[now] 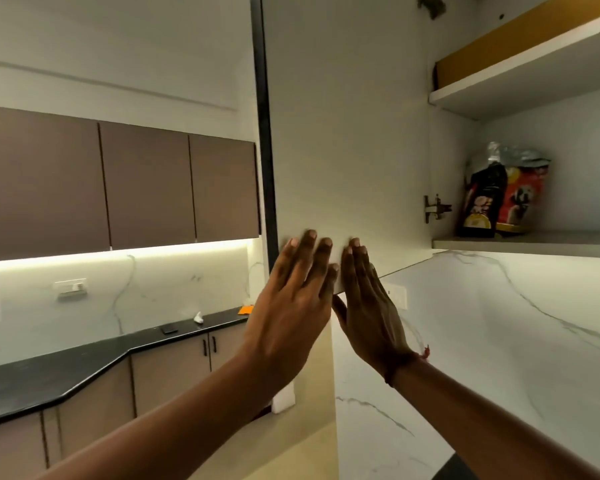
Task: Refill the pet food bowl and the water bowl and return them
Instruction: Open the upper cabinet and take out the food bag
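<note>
Left hand (pixel 291 306), right hand (pixel 369 306) on cabinet door (pixel 347 133), food bag (pixel 503 195) shelved right

An open cabinet door (pixel 343 133) is touched near its lower edge by the left hand (pixel 291 306) and the right hand (pixel 371 306), laid flat side by side with fingers straight. A pet food bag (pixel 503 195) is seen upright at the left end of the lower shelf (pixel 551 242), near its front edge.
</note>
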